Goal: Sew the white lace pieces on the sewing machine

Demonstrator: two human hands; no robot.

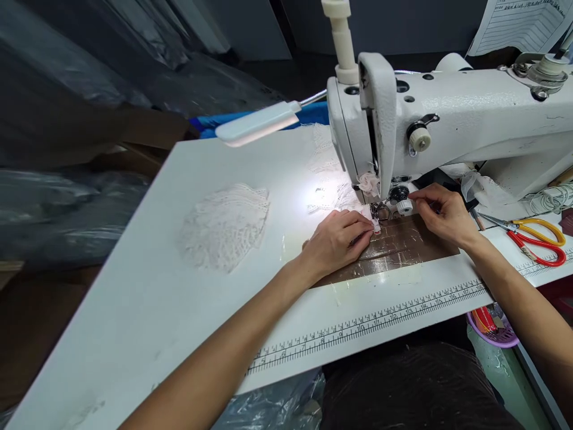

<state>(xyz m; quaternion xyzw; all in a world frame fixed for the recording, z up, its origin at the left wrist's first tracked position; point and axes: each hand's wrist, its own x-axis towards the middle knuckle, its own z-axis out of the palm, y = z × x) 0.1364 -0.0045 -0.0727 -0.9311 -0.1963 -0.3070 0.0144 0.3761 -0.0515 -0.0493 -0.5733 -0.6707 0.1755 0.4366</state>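
My left hand (336,242) lies just left of the needle area, its fingers close together and curled down on the edge of a white lace piece (333,194). A small bit of that fabric shows at the presser foot (379,213) of the white sewing machine (452,119). To the right of the needle, my right hand (441,212) is closed, its index fingertip beside the black thread tension dial (398,194). Anything between its fingers is too small to make out. Beneath both hands is a brown, worn plate (394,248).
Another lace piece (226,227) rests on the white table (147,310). A lamp (257,122) juts out left of the machine head. Scissors (532,236) with yellow and red handles lie at right, above a purple basket (501,337). A printed ruler (367,322) runs along the front edge.
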